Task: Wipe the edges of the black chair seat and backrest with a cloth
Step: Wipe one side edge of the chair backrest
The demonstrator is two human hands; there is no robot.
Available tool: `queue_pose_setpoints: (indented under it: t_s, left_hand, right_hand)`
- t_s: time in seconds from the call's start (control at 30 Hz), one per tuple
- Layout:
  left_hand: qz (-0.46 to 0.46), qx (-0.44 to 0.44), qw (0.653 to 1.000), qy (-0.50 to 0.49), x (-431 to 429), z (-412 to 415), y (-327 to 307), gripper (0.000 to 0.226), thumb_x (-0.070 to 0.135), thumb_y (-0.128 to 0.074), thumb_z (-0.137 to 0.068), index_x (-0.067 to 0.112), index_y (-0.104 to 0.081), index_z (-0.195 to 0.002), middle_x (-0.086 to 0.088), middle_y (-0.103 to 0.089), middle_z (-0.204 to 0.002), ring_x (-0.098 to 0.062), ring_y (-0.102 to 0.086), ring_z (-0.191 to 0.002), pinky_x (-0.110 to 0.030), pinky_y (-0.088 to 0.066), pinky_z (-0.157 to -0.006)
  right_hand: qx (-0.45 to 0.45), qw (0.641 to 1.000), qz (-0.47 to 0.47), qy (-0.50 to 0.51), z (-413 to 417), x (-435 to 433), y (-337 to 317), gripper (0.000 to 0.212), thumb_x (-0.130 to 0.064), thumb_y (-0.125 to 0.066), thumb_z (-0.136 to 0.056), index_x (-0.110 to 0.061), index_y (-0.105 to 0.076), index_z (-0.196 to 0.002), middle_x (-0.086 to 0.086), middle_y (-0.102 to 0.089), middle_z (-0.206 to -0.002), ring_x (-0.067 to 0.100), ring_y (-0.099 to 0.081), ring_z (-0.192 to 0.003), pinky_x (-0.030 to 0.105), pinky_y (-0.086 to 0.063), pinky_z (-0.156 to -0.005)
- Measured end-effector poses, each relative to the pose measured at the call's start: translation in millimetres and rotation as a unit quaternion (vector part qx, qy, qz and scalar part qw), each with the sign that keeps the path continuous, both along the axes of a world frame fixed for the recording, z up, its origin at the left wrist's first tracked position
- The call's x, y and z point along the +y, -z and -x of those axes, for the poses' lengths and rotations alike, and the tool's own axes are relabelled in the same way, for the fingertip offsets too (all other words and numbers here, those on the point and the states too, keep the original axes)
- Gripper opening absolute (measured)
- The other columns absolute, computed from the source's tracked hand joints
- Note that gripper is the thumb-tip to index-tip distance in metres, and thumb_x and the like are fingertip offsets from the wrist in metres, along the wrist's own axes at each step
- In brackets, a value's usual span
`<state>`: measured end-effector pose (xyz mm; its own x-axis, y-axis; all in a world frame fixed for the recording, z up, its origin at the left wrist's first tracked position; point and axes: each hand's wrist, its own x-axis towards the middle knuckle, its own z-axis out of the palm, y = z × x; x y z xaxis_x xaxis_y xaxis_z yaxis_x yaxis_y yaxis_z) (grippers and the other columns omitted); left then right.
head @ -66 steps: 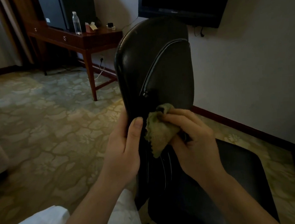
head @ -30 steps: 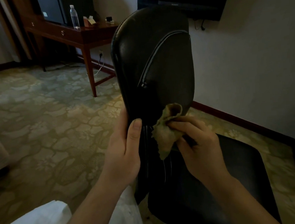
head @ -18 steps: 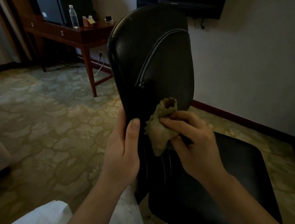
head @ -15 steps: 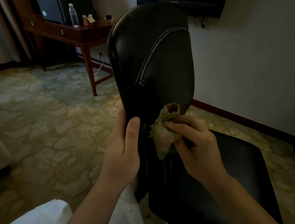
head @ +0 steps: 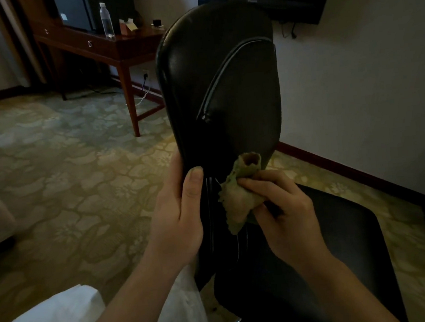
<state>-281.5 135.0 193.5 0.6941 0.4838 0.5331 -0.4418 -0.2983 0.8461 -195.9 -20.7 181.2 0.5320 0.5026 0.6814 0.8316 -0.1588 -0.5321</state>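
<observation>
Here's the black chair's backrest (head: 222,83), standing upright in the middle of the view, side edge turned toward the camera, with the seat (head: 341,239) spreading out below and to the right. The left hand (head: 179,215) wraps the backrest's lower left edge: thumb laid flat and straight up the near face, pressing on the leather, while the other fingers curl round behind and out of sight. Now the right hand (head: 285,213). It has the cloth (head: 237,197), a crumpled olive-green rag, bunched and pinched between thumb and curled fingers (head: 257,184), knuckles bent, fingers close together. The rag sits low on the backrest, just above where it meets the seat; whether it actually presses on the leather there, I can't tell. One rolled end sticks up above the fingers, a loose corner hangs down below. Both hands are close together, the backrest's narrow edge between them. Behind, a wooden desk (head: 108,45) carries a clear water bottle (head: 106,21), and patterned carpet (head: 66,173) covers the floor.
</observation>
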Motion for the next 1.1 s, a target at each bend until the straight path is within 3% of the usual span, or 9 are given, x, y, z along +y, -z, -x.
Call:
queue_pose_setpoints:
  t_s: [0.13, 0.3, 0.43, 0.6, 0.73, 0.87, 1.1]
  left_hand:
    - [0.005, -0.001, 1.000, -0.004, 0.6, -0.5, 2.3, 0.055, 0.045, -0.033, -0.100, 0.019, -0.042, -0.148, 0.021, -0.055, -0.138, 0.001, -0.047, -0.133, -0.016, -0.038, -0.108]
    - [0.013, 0.006, 1.000, 0.007, -1.7, 0.6, -0.8, 0.040, 0.046, -0.033, -0.099, 0.042, -0.038, -0.138, 0.039, -0.050, -0.133, 0.010, -0.043, -0.133, -0.008, -0.035, -0.104]
    - [0.007, 0.003, 1.000, 0.010, 0.6, 0.4, 1.8, 0.045, 0.038, -0.035, -0.104, 0.025, -0.040, -0.146, 0.028, -0.053, -0.137, 0.005, -0.045, -0.133, -0.012, -0.037, -0.106]
    - [-0.009, 0.011, 1.000, 0.008, -0.6, 1.5, -1.0, 0.038, 0.037, -0.034, -0.102, 0.033, -0.041, -0.139, 0.036, -0.055, -0.129, 0.010, -0.048, -0.127, -0.008, -0.037, -0.101]
    - [-0.007, 0.026, 1.000, -0.005, -1.1, 3.9, 8.9, 0.054, 0.042, -0.035, -0.101, 0.018, -0.038, -0.150, 0.017, -0.053, -0.142, 0.001, -0.045, -0.135, -0.021, -0.038, -0.110]
    - [0.005, 0.039, 0.999, -0.003, -4.3, 7.4, 11.7, 0.042, 0.045, -0.036, -0.099, 0.040, -0.037, -0.140, 0.036, -0.051, -0.134, 0.009, -0.045, -0.131, -0.009, -0.037, -0.103]
    - [0.014, 0.042, 0.999, -0.013, -6.5, 6.1, 13.1, 0.039, 0.040, -0.036, -0.102, 0.041, -0.037, -0.141, 0.034, -0.050, -0.135, 0.011, -0.045, -0.130, -0.005, -0.035, -0.101]
  right_hand:
    - [-0.013, 1.000, -0.006, 0.017, 1.8, 5.8, -7.7, 0.037, 0.006, -0.067, -0.085, -0.013, -0.069, -0.116, 0.002, -0.060, -0.119, 0.000, -0.055, -0.112, 0.009, -0.044, -0.090]
    - [-0.022, 0.999, -0.029, 0.026, 5.7, 12.9, -12.9, 0.035, 0.006, -0.067, -0.086, -0.012, -0.070, -0.116, 0.007, -0.062, -0.117, 0.002, -0.056, -0.111, 0.008, -0.042, -0.090]
    - [-0.009, 1.000, -0.026, 0.006, 1.8, 4.2, 1.1, 0.035, 0.000, -0.065, -0.087, -0.016, -0.067, -0.118, 0.006, -0.061, -0.119, 0.001, -0.055, -0.115, 0.013, -0.045, -0.092]
    - [0.005, 1.000, -0.020, 0.009, 2.3, -0.1, 7.4, 0.033, 0.003, -0.066, -0.087, -0.013, -0.070, -0.116, 0.006, -0.062, -0.118, 0.006, -0.058, -0.113, 0.015, -0.047, -0.092]
    - [-0.012, 0.999, -0.027, 0.025, 4.0, 8.1, -4.4, 0.033, 0.003, -0.065, -0.088, -0.012, -0.070, -0.116, 0.008, -0.062, -0.119, 0.007, -0.058, -0.113, 0.010, -0.044, -0.092]
    - [-0.019, 0.999, -0.039, 0.022, 6.0, 9.1, -1.8, 0.033, 0.001, -0.065, -0.088, -0.012, -0.070, -0.117, 0.009, -0.062, -0.119, 0.004, -0.056, -0.113, 0.010, -0.043, -0.092]
    - [0.014, 1.000, -0.026, -0.002, 3.3, -4.9, 18.4, 0.032, 0.000, -0.064, -0.088, -0.012, -0.069, -0.117, 0.007, -0.061, -0.121, 0.008, -0.059, -0.115, 0.018, -0.050, -0.092]
